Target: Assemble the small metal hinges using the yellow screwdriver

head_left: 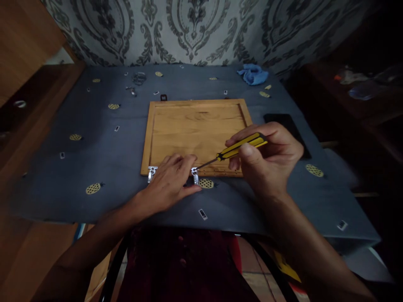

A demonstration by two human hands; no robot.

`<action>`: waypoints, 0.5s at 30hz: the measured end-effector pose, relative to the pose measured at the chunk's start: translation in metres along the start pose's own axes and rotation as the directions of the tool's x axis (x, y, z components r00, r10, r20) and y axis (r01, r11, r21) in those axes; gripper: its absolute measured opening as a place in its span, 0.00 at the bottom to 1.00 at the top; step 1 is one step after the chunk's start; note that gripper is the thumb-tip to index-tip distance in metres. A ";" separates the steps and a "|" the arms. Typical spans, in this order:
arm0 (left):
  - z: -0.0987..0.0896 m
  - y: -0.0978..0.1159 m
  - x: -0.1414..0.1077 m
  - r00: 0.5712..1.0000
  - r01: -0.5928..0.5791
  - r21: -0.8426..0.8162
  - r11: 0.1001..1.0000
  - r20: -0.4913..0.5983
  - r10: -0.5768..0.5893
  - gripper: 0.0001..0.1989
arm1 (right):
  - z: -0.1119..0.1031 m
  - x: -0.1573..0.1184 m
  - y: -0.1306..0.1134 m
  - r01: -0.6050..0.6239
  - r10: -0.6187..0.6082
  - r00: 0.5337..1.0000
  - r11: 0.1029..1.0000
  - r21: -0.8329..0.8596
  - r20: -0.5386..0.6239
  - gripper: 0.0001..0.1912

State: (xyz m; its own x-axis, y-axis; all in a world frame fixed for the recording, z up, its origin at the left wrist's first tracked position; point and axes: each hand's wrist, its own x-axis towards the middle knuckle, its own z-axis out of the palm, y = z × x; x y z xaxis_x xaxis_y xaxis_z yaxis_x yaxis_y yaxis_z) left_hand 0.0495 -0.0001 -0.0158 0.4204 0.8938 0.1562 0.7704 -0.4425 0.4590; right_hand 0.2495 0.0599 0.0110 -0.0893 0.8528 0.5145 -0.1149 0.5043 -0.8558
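A framed wooden panel (pixel 198 134) lies flat on the cloth-covered table. Two silver hinges sit on its near edge, one at the left corner (pixel 152 173) and one near the middle (pixel 195 178). My right hand (pixel 267 157) grips a yellow and black screwdriver (pixel 242 147), whose tip meets the middle hinge. Between the hinges my left hand (pixel 171 180) rests over the panel's near edge, its thumb and fingers around the middle hinge; whether it pinches the hinge is hard to see.
Beyond the panel lie a blue cloth (pixel 253 74), a small metal piece (pixel 131 91) and a clear item (pixel 139 78). A black phone-like slab (pixel 288 128) is at the right. Wooden furniture (pixel 31 96) stands at the left, and a patterned curtain hangs behind the table (pixel 94 147).
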 end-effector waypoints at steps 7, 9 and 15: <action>-0.001 0.001 0.001 1.000 0.002 0.014 1.000 -0.012 -0.002 0.28 | 0.002 0.000 -0.001 -0.050 0.049 0.998 0.999 0.017 0.030 0.15; -0.001 0.001 0.001 1.000 0.002 0.012 1.000 -0.009 -0.002 0.28 | 0.003 0.000 -0.001 -0.056 0.054 0.997 0.998 0.039 0.056 0.14; -0.001 0.001 0.001 1.000 -0.008 0.028 1.000 0.002 0.008 0.29 | 0.003 -0.001 -0.005 -0.083 0.075 0.992 0.994 0.078 0.100 0.09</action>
State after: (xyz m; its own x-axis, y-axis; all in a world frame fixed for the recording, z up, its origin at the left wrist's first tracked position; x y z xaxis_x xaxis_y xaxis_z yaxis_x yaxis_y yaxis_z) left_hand 0.0503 0.0001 -0.0138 0.4277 0.8899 0.1584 0.7799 -0.4519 0.4331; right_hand 0.2468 0.0563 0.0149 -0.1965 0.8703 0.4516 -0.1835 0.4198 -0.8888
